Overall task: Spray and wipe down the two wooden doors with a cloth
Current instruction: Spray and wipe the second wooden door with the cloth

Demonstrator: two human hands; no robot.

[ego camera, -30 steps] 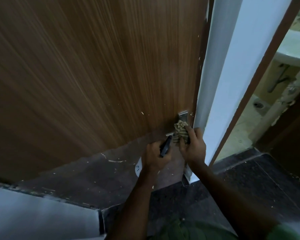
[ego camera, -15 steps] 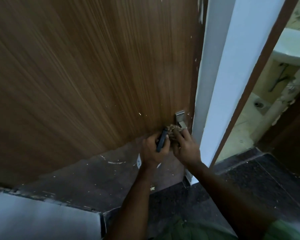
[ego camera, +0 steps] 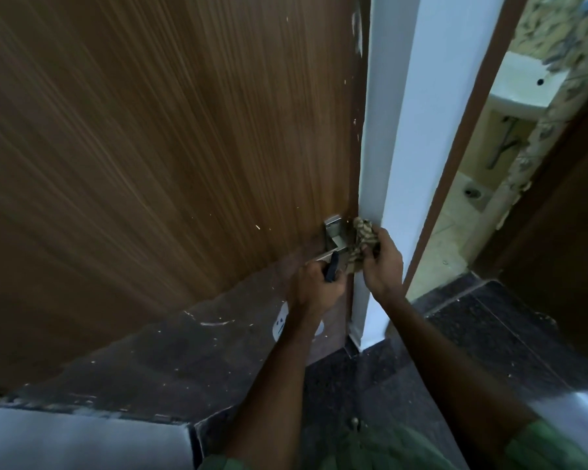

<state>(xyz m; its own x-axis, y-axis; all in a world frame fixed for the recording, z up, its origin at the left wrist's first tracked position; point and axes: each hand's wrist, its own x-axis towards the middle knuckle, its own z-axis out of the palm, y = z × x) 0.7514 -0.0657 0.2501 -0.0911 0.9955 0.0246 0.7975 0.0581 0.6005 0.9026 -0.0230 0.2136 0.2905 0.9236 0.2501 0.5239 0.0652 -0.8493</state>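
Nearest, a green garment is seen at the bottom edge, and two bare forearms are stretched forward over a dark speckled floor. A little further on, the left hand is curled round a dark object, whose black tip juts up past the knuckles; what the object is cannot be told. Just beside it, the right hand is closed on a bunched, striped cloth, which is held against the door's edge, next to the metal handle. A white sticker is partly hidden behind the left wrist, on the darker lower part of the wooden door. The door is bordered on the right by a white frame. Farthest off, through the opening at the right, a pale tiled floor and a white washbasin are visible.
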